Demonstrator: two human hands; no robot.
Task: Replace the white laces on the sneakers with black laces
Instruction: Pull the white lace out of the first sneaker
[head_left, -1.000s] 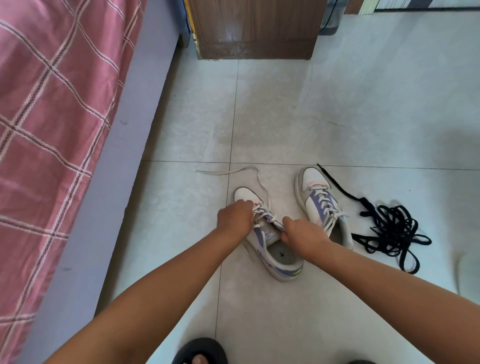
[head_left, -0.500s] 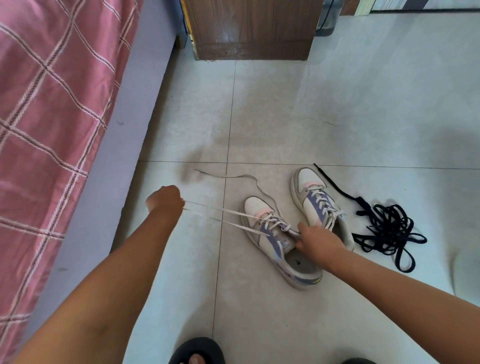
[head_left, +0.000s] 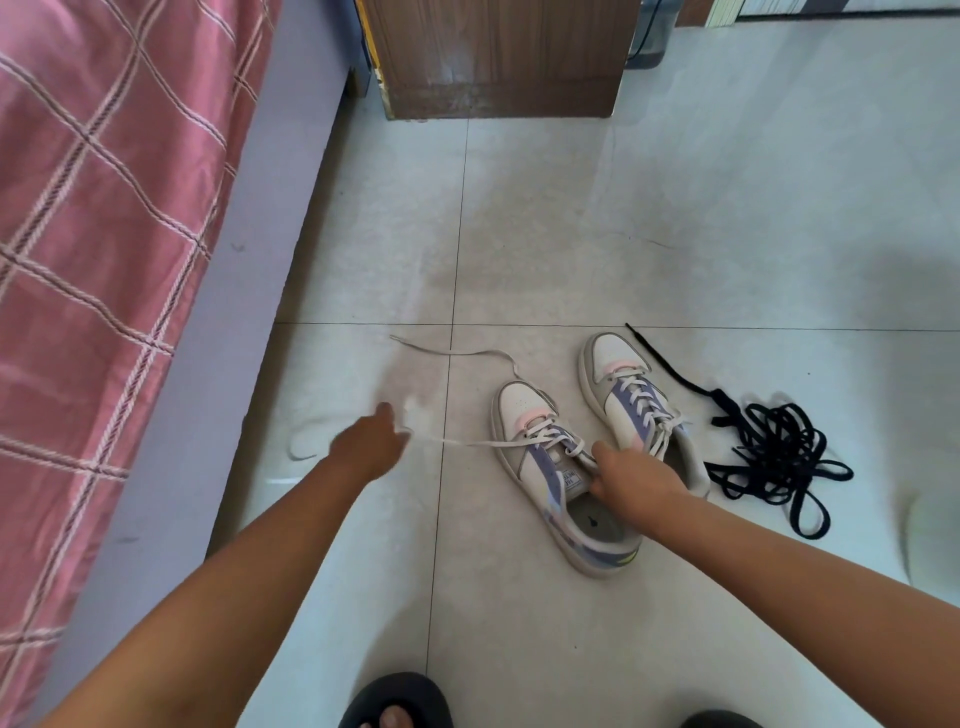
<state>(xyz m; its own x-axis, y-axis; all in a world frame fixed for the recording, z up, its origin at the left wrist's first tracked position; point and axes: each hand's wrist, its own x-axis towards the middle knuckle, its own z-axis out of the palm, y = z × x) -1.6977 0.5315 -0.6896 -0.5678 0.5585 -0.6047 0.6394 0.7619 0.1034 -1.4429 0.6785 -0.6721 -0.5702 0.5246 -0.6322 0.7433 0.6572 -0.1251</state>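
Slack now where half a second ago the white lace ran taut: your left hand has dropped back toward the near sneaker and blurs in motion, so you can't tell from here whether its fingers pinch the lace or have let go. The lace runs leftward out of the upper eyelets, straight from shoe to that hand, with a loose tail curling on the tile beyond the toe. Your right hand grips the tongue at the collar, pinning the shoe, toe pointing away from you. So the left hand works the pull, sideways across the shoe's long axis. Just right sits the second sneaker, fully laced, and beyond it the black laces lie tangled.
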